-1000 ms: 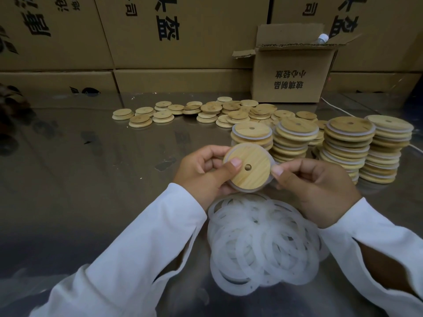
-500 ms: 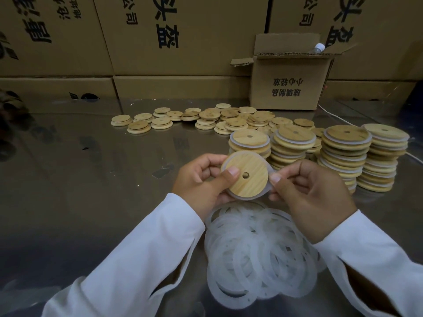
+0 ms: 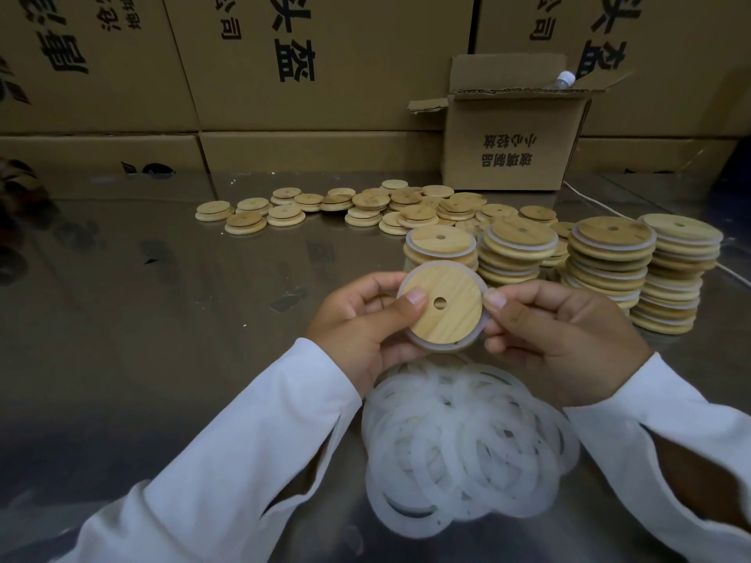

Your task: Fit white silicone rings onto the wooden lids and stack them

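Observation:
A round wooden lid [image 3: 451, 314] with a small centre hole is held up between both hands, a white silicone ring [image 3: 441, 346] showing around its rim. My left hand [image 3: 361, 323] grips the lid's left side, thumb pressed on its face. My right hand [image 3: 565, 335] pinches the ring at the lid's right edge. A heap of loose white rings [image 3: 467, 444] lies on the table just below the hands. Several stacks of ringed lids [image 3: 605, 262] stand behind, to the right. Bare lids [image 3: 365, 207] lie scattered farther back.
The work surface is a shiny metal table [image 3: 162, 319]. An open cardboard box [image 3: 512, 144] stands at the back right, with a bottle cap [image 3: 565, 79] poking out. Large printed cartons [image 3: 284, 63] wall the back. A white cable [image 3: 589, 201] runs past the stacks.
The lid has turned a little in my hands, and both hands stay on it. The camera has tilted so the scene sits slightly lower in view.

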`<state>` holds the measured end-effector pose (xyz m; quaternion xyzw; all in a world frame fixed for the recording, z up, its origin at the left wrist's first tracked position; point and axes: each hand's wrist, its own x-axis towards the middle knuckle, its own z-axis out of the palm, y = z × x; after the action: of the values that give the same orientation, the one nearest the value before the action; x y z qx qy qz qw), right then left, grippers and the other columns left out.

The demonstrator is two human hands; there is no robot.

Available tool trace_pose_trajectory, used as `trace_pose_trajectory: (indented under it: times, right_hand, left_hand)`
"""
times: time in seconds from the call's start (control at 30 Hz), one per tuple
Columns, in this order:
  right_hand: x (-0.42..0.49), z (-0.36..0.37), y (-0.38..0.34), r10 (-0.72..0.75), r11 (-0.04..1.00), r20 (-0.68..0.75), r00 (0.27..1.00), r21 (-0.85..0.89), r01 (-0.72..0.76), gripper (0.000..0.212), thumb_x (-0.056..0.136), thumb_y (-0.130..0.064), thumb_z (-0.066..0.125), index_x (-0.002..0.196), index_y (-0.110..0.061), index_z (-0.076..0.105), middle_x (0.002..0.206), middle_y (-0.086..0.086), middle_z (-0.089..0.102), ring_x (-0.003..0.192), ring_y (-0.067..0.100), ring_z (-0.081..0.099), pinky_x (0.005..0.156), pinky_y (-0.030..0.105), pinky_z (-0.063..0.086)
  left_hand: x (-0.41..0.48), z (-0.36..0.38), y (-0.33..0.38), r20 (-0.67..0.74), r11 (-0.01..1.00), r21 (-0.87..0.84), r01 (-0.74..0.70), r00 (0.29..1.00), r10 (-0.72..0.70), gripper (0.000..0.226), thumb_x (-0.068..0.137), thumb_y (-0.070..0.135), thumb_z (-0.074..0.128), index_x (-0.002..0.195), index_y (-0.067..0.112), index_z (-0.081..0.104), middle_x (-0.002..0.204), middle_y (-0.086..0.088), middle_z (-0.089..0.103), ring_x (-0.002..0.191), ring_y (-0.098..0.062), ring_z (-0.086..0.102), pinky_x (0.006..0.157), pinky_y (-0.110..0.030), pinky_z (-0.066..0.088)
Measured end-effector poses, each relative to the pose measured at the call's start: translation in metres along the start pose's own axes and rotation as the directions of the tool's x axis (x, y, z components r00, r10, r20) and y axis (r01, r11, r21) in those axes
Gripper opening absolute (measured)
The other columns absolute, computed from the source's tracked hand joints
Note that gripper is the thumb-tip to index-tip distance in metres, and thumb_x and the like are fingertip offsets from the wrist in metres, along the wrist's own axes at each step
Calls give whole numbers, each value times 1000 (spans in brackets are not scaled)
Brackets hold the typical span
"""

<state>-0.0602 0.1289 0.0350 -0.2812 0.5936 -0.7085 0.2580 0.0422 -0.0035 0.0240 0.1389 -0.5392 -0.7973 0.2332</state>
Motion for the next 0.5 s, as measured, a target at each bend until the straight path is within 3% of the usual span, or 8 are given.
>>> trace_pose_trajectory:
  times: [0.17, 0.3, 0.4, 0.5]
  right_hand:
    - [1, 1, 1, -57, 998, -105, 993, -23, 55, 28, 50, -30, 69, 72, -13, 64, 51, 1, 64, 41, 8, 57, 46, 17, 50]
    - [7, -4, 7, -162, 966, -224, 961, -236, 108, 21, 75, -21, 69, 90, -20, 54, 55, -1, 64, 45, 7, 59, 55, 21, 49]
    - [5, -2, 17, -303, 846, -157, 940, -497, 190, 29, 78, -17, 66, 97, -27, 46, 66, -1, 62, 58, 14, 62, 64, 28, 47]
    - [3, 2, 23, -372, 711, -33, 928, -653, 262, 35, 79, -19, 65, 98, -34, 40, 65, -6, 59, 57, 7, 56, 62, 25, 44]
  left_hand:
    - [0, 1, 2, -46, 1000, -17, 10, 999, -11, 26, 71, 9, 61, 96, 1, 63, 82, -13, 70, 70, -19, 69, 58, -29, 58]
    - [5, -4, 8, -245, 994, -88, -65, 969, 42, 11, 83, 4, 57, 92, 4, 63, 80, -8, 70, 63, -13, 69, 50, -22, 55]
    - [12, -14, 11, -439, 984, -102, -148, 894, 89, 6, 84, 4, 60, 89, 6, 64, 82, -8, 70, 66, -14, 69, 54, -23, 56]
    - [21, -28, 7, -594, 992, 76, -97, 795, 123, 20, 82, 6, 66, 101, 3, 62, 90, -15, 67, 75, -22, 67, 53, -24, 57]
